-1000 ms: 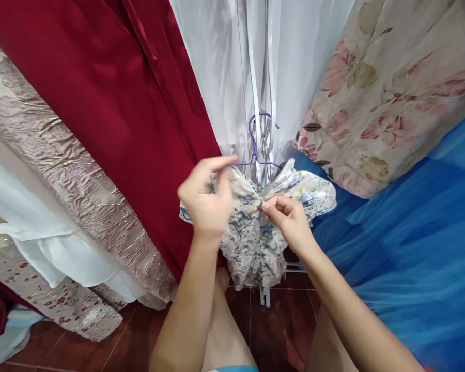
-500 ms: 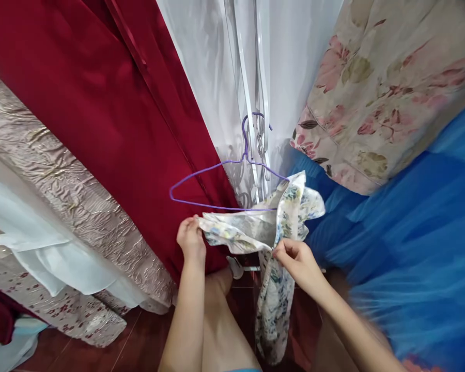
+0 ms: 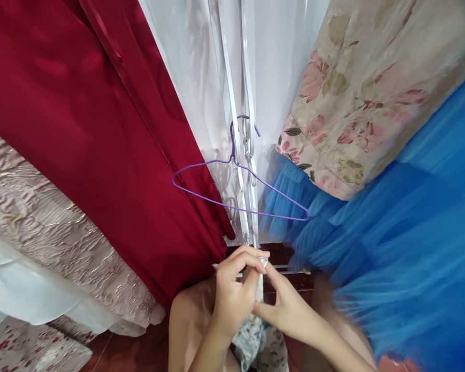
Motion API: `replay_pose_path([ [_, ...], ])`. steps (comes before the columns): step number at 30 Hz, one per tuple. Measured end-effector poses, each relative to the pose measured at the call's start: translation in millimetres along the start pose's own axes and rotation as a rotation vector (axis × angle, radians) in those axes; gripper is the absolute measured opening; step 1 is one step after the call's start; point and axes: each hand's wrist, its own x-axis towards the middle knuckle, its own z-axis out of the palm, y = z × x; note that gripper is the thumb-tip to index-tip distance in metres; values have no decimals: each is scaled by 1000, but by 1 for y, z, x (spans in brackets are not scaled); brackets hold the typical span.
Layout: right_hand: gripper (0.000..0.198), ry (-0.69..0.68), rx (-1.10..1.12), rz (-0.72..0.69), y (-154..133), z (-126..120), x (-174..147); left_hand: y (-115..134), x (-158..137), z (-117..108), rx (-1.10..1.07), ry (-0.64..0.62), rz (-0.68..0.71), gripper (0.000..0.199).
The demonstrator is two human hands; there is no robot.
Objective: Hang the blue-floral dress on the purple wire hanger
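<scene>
A white garment with a blue and green floral print (image 3: pixel 249 336) hangs bunched below my hands, low in the view between my legs. My left hand (image 3: pixel 236 287) pinches its upper edge, thumb and index finger closed on a small bit of cloth. Against it, my right hand (image 3: pixel 290 305) grips the same garment, fingertips meeting those of the left. Much of the cloth is hidden behind both hands. Above them a bare purple wire hanger (image 3: pixel 275 215) hangs by its hook on a white metal rack (image 3: pixel 229 93), apart from the garment.
Dark red fabric (image 3: pixel 139 170) and pinkish textured cloth (image 3: pixel 62 206) hang on the left. White cloth (image 3: pixel 178 46) hangs behind the rack. To the right are a beige floral cloth (image 3: pixel 344 103) and blue tulle (image 3: pixel 403 243). Reddish-brown floor tiles (image 3: pixel 127 346) show below.
The garment has come off the hanger's right end and is now lower, bunched near me. My hands have moved down and together. The hanger hangs bare.
</scene>
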Motion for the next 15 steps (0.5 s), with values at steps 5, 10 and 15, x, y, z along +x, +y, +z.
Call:
replay_pose_path([
  [5,23,43,141,-17,-23,-9,0,-11,-7,-7,-188,-83,-178,29],
  [10,19,225,-125,-264,-42,-74,-24,-49,-40,-16,-210,-463,-510,46],
  [15,24,713,-338,-354,-39,-153,9,-58,-55,-16,-53,-357,-476,36],
])
